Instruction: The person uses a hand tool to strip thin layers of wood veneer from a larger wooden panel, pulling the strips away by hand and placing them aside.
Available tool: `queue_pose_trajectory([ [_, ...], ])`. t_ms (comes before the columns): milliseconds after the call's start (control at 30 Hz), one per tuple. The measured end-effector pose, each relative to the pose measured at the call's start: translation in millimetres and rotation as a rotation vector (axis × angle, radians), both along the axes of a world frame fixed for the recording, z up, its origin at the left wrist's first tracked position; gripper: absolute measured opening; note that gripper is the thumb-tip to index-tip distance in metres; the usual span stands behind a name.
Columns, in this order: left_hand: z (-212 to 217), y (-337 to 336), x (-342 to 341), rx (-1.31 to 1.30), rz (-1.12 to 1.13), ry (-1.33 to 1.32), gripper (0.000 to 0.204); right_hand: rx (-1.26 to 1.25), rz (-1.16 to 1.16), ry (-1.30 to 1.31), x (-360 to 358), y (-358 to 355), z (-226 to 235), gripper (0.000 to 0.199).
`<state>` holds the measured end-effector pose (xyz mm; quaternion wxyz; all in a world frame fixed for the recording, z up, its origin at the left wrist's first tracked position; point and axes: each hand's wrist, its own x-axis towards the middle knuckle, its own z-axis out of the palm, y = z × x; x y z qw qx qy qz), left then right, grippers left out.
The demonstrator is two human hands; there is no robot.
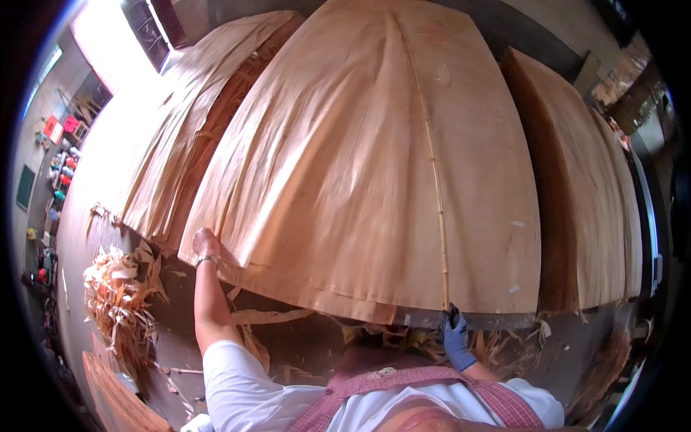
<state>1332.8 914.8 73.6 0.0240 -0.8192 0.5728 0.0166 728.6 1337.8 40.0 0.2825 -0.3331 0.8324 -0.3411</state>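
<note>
A large, thin sheet of wood veneer [331, 180] lies in front of me, rippled on its left side and flatter on its right. At its near left corner, my bare left hand [206, 243] grips the edge; the fingers are partly hidden. My right hand [455, 334] wears a blue glove and is closed around the near end of a long, thin bamboo pole [436, 176]. The pole runs lengthwise over the sheet toward its far end. A dark strip of the surface below [468, 320] shows past the sheet's near edge.
Stacks of veneer stand on the left [180, 129] and right [601, 194], with dark gaps between them and the middle sheet. A heap of veneer scraps [122, 295] lies on the floor at left. More shreds [504, 353] lie near my right hand.
</note>
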Motion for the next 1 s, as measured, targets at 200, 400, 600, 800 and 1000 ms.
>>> queue_pose_trajectory([
  [200, 9, 15, 1, -0.084, 0.043, -0.003, 0.02, -0.149, 0.053, 0.134, 25, -18, 30, 0.027],
  [400, 91, 27, -33, -0.286, -0.168, 0.219, 0.025, -0.07, -0.042, 0.089, 14, -18, 40, 0.023],
  [600, 205, 51, -217, -0.535, -0.658, 0.472, 0.015, -0.161, -0.044, -0.182, -1, -21, 42, 0.03],
  [800, 217, 83, -483, -0.178, -0.749, 0.585, 0.016, -0.244, 0.144, 0.162, -43, -35, 45, 0.035],
  [1000, 139, 120, -718, -0.029, -0.973, 0.348, 0.025, -0.188, 0.273, 0.175, -117, -40, 42, 0.036],
])
